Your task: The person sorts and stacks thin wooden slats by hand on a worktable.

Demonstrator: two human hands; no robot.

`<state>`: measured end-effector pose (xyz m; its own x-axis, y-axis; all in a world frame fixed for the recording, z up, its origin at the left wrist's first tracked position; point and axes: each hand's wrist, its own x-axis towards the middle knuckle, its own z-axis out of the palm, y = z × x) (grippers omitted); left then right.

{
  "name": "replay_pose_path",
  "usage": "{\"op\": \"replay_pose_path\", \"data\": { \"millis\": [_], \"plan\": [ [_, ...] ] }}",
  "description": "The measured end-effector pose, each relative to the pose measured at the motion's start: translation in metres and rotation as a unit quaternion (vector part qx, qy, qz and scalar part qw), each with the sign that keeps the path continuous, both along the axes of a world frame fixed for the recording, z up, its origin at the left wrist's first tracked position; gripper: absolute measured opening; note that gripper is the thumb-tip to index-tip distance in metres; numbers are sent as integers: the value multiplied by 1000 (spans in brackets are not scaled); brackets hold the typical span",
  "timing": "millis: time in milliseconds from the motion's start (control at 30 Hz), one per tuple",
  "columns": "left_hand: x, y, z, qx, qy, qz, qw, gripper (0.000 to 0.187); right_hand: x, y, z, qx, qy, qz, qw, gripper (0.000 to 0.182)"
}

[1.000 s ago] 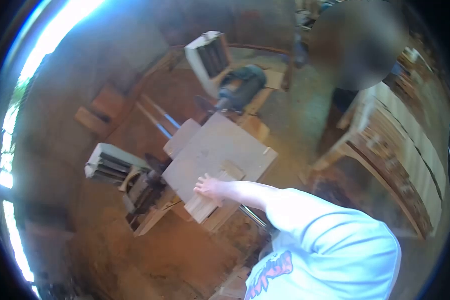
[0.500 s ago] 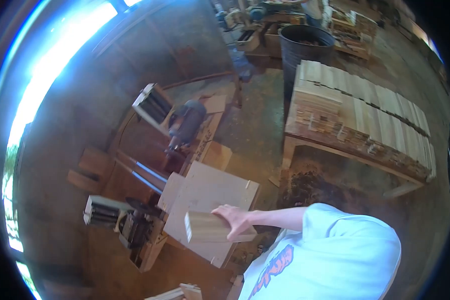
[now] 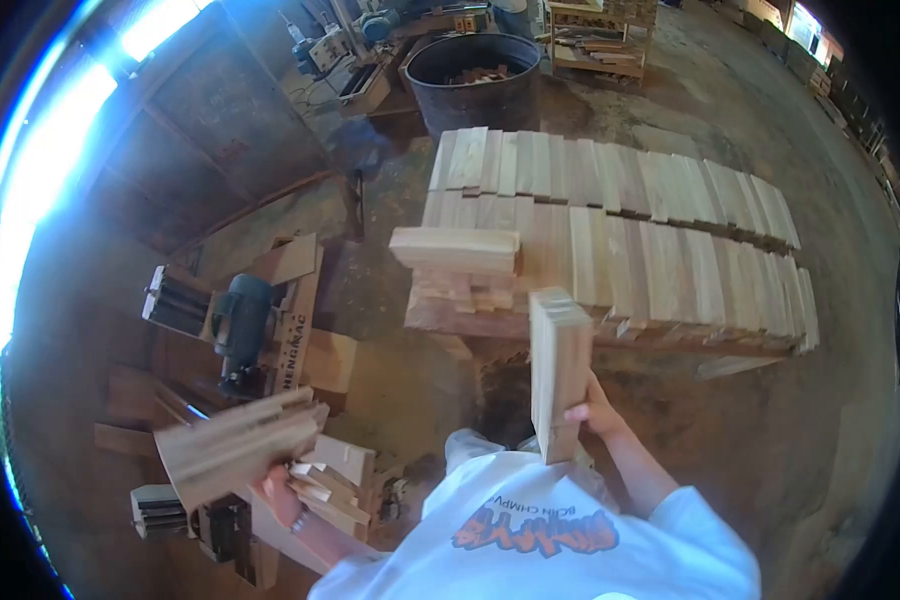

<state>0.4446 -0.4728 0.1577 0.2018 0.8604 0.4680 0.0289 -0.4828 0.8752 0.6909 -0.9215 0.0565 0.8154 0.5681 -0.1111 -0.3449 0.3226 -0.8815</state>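
Note:
My left hand [image 3: 281,497] is closed round the lower end of a stack of wooden boards [image 3: 238,446], tilted over the machine at the lower left. More short wood pieces [image 3: 332,492] show just beside that hand. On the other side, my right hand [image 3: 592,408] grips an upright bundle of boards [image 3: 560,370] in front of my shirt. Beyond the bundle, rows of light boards [image 3: 650,270] lie stacked on a low table [image 3: 470,320], with one board [image 3: 454,247] across the near left pile.
A dark bin [image 3: 475,90] with wood scraps stands behind the table. At the left is a machine with a green motor [image 3: 242,315] and a board lettered HENGMAC [image 3: 295,350]. A wooden rack [image 3: 600,45] stands farther back.
The view has turned right towards the table. One hand was on a board over the machine's panel; now both hands are visible, each holding boards.

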Motion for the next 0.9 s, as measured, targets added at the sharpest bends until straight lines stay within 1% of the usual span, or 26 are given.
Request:
{"op": "replay_pose_path", "data": {
  "millis": [33, 67, 100, 133, 200, 233, 300, 333, 400, 433, 467, 500, 533, 567, 600, 633, 667, 700, 733, 767, 800, 833, 867, 900],
  "plan": [
    [36, -3, 11, 11, -17, -24, 1000, 58, 6, -28, -28, 0, 26, -40, 999, 107],
    [72, -4, 20, 14, -33, -47, 998, 57, 4, -67, -90, -8, 57, -100, 993, 102],
    [111, -6, 27, 20, -48, -78, 996, 57, -1, -117, -168, -19, 89, -184, 979, 98],
    [151, -7, 33, 25, -59, -109, 992, 56, -14, -168, -258, -27, 117, -250, 961, 94],
    [231, -9, 46, 48, -89, -179, 979, 55, -32, -160, -209, -26, 176, -363, 915, 82],
    [272, -11, 50, 60, -104, -216, 969, 55, -39, -152, -172, -25, 200, -418, 886, 77],
    [362, -19, 65, 75, -128, -294, 944, 54, -30, -136, -110, 31, 207, -488, 848, 76],
    [407, -30, 79, 79, -124, -334, 931, 53, -31, -137, -104, 51, 198, -498, 843, 79],
    [506, -58, 123, 65, -117, -405, 904, 45, -18, -131, -90, 44, 191, -580, 791, 85],
    [565, -48, 130, 41, -75, -412, 907, 42, -15, -126, -84, 32, 169, -612, 772, 90],
    [633, -46, 136, 37, -101, -445, 889, 42, -3, -120, -78, 21, 146, -640, 754, 95],
    [692, -47, 150, 30, -45, -434, 899, 42, 13, -113, -62, -5, 128, -650, 749, 98],
    [767, -34, 150, 74, -44, -461, 883, 51, 22, -102, -44, -31, 117, -658, 743, 101],
    [839, -28, 147, 99, -1, -424, 900, 61, 32, -85, -33, -55, 110, -665, 737, 104],
    [893, -24, 141, 123, 49, -384, 914, 71, 44, -66, -22, -66, 133, -690, 709, 106],
    [920, -21, 134, 132, 154, -315, 927, 81, 57, -47, -8, -80, 157, -713, 679, 108],
    [943, -22, 126, 137, 255, -241, 926, 91, 60, -51, -17, -71, 156, -712, 681, 105],
    [980, -8, 93, 160, 292, -218, 917, 96, 64, -55, -25, -61, 156, -710, 684, 103],
    [1010, 0, 49, 197, 261, -226, 918, 78, 67, -58, -33, -52, 156, -709, 686, 100],
    [991, -23, 35, 235, 269, -312, 880, 54, 50, -67, -65, -24, 134, -677, 723, 100],
    [959, -49, 4, 346, 155, -354, 855, 39, 51, -72, -76, 0, 132, -655, 744, 97],
    [908, -78, -3, 233, 214, -449, 835, 30, 53, -76, -85, 22, 131, -633, 763, 95],
    [875, -86, -31, 309, 211, -468, 801, 27, 55, -78, -84, 35, 156, -621, 767, 91],
    [824, -102, -31, 265, 272, -491, 784, 26, 52, -81, -78, 44, 186, -606, 772, 88]
  ]
}}
